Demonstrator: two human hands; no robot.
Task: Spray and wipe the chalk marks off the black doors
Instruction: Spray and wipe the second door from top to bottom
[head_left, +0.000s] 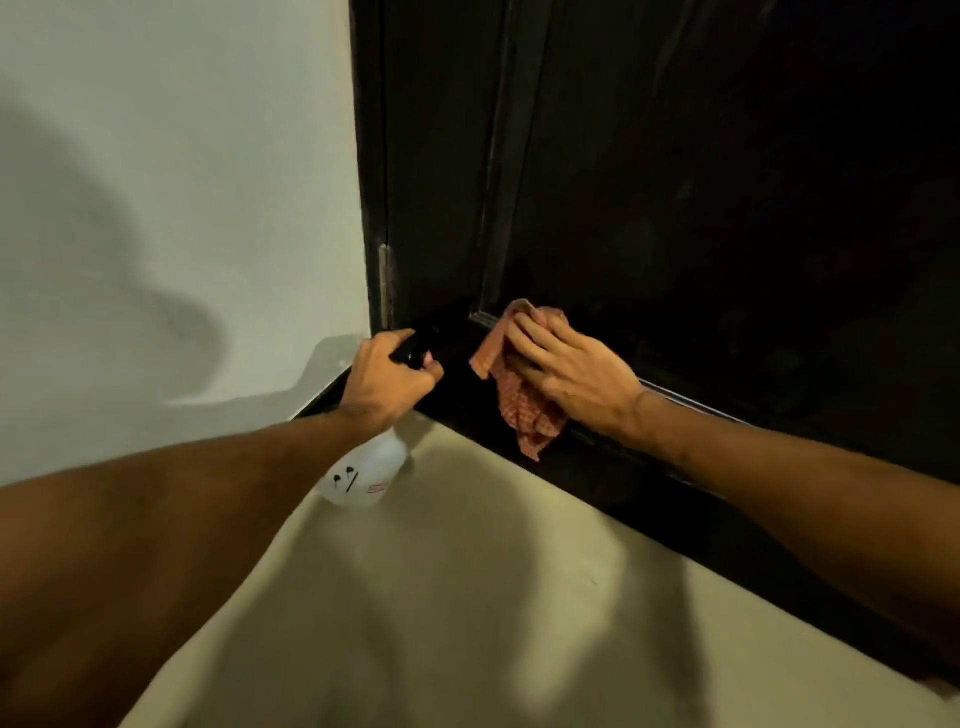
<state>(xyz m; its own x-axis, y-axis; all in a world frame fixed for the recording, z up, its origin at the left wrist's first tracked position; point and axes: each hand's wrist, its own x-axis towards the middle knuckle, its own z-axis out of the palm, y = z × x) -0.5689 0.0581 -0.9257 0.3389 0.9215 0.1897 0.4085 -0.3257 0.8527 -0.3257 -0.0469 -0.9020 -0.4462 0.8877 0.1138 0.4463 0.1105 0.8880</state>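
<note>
Grips a spray bottle (363, 475) in the left hand (387, 376), fingers curled round the black trigger head, one fingertip at its front. Holds it tilted, nozzle end close to the bottom left corner of the black door (727, 182), with the translucent white body hanging down below the wrist over the beige floor (467, 597). Shows black scribbled marks and a small reddish label on that body.

Presses a red-and-white checked cloth (524, 421) against the door with the right hand (566, 374), low down at the bottom edge of the recessed panel. Spreads the fingers nearly straight over the fabric and lets a loose end dangle below the palm. Leaves a small gap between the two hands.

Reaches in with both forearms bare. Faces a white wall (182, 182) left of the dark door frame (370, 156), with a worn metal hinge (384, 280) just above the left hand.
</note>
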